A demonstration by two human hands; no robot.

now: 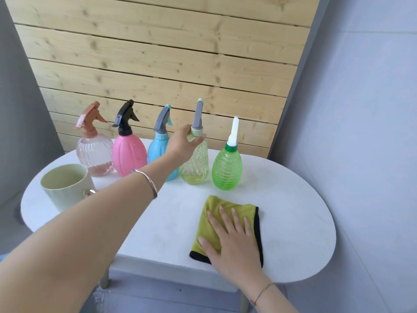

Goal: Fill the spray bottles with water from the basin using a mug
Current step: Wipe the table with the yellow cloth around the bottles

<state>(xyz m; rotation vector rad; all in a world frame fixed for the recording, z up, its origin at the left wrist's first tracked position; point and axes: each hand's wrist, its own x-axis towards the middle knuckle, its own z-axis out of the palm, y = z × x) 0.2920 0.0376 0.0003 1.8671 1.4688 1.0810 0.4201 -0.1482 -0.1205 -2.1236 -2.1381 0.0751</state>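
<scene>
Five plastic spray bottles (156, 152) stand in one row at the back of the white oval table (293, 222); the left hand (184, 143) curls round the neck of the fourth, a clear pale-yellow dimpled bottle (197, 166); one pale green mug (65, 186) sits left; the right hand (230, 240) lies flat, fingers straight, on one yellow-green cloth (209, 206).

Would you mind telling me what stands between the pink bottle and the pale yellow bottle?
The blue spray bottle, partly behind the left hand, in the head view.

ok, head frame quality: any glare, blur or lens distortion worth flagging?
Head view: soft even daylight, faint shadows on the table, no hard glare; wide-angle lens tilts the wooden wall; left forearm near the lens looms large; left hand gripping the pale yellow bottle reads sharp.
</scene>
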